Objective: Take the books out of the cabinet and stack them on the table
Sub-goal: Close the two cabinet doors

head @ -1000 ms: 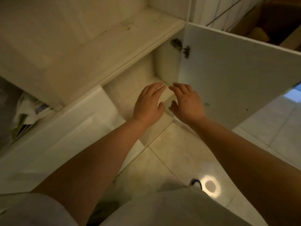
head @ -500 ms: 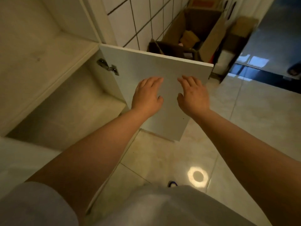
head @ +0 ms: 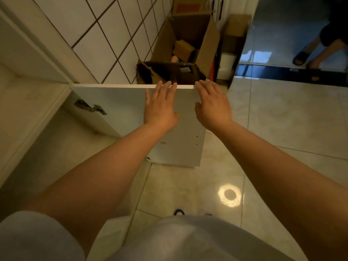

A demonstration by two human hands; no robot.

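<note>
Both hands have swung away from the cabinet's inside and now reach over the open door, while the view has turned from the shelf toward the floor and the far doorway. Left hand and right hand are flat, fingers straight and relaxed, grasping nothing; their fingertips lie at the door's top edge, though whether they press on the panel or only hover above it cannot be told from this angle.

No books show anywhere. What can be seen of the cabinet, to the left of the left hand and below it, is a bare pale shelf floor, and its deeper part is out of view. The table is not in view either.

This looks like a step between trips or at the end of the job: the compartment seems searched, and the hands are placed as if to deal with the door. If so, the next move calls for a push on the panel toward the left to close it, or else a look into another compartment for more books.

Beyond the fingertips stand open cardboard boxes against the tiled wall.
</note>
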